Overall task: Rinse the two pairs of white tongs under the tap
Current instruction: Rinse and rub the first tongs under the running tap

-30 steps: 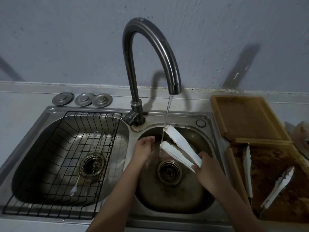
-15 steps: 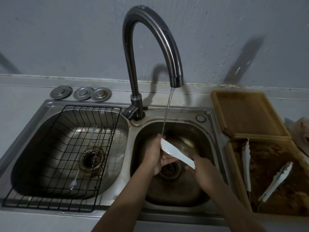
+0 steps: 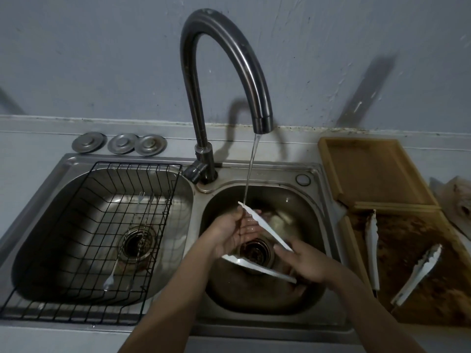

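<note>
White tongs [image 3: 265, 229] splayed wide over the right basin [image 3: 309, 212], two arms meeting at the hinge in the right hand [image 3: 304, 263], which grips that end. Upper arm's long axis runs up-left to the water stream [image 3: 251, 169], tip just under it; left hand [image 3: 233, 231] cups and rubs that arm near its tip. Lower arm points left, below the left wrist. Left hand nearer the tip. Two more tongs [image 3: 372, 245] lie in the wooden tray [image 3: 356, 250] at the counter's right edge.

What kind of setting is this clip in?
Most likely a home kitchen sink area: a double-bowl steel sink with a running tap, a wire rack and white tongs being rinsed.
</note>
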Available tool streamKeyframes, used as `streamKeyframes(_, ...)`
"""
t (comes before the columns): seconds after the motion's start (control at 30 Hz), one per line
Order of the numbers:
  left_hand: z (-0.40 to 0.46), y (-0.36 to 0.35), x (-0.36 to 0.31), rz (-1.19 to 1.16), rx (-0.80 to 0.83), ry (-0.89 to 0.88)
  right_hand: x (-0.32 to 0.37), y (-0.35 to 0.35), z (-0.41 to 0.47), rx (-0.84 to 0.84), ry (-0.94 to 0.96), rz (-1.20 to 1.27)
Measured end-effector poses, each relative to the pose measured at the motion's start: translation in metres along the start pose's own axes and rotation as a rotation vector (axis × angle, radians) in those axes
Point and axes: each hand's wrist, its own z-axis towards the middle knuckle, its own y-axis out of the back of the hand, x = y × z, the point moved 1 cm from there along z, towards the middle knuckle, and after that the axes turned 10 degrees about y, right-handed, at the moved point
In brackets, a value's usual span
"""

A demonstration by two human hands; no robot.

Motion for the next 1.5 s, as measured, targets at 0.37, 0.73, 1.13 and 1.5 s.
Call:
streamKeyframes(0.37,0.000,0.023,-0.020,0.234,-0.109,-0.161,0.001,0.015,0.023,0.134,-0.136,0.529)
streamKeyframes(0.73,0.032,-0.001,0.017,0.104,-0.512,-0.326,-0.017,0.007,0.012,-0.037,-0.040,0.489)
streamKeyframes(1.13,0.027,0.007,0.002,0.267,-0.333,-0.054,-0.022,0.001,0.001,-0.401,0.022,-0.383)
streamKeyframes(1.5,0.027,0.007,0.003,0.134,-0.306,-0.125,-0.010,0.007,0.007,-0.415,0.058,-0.437)
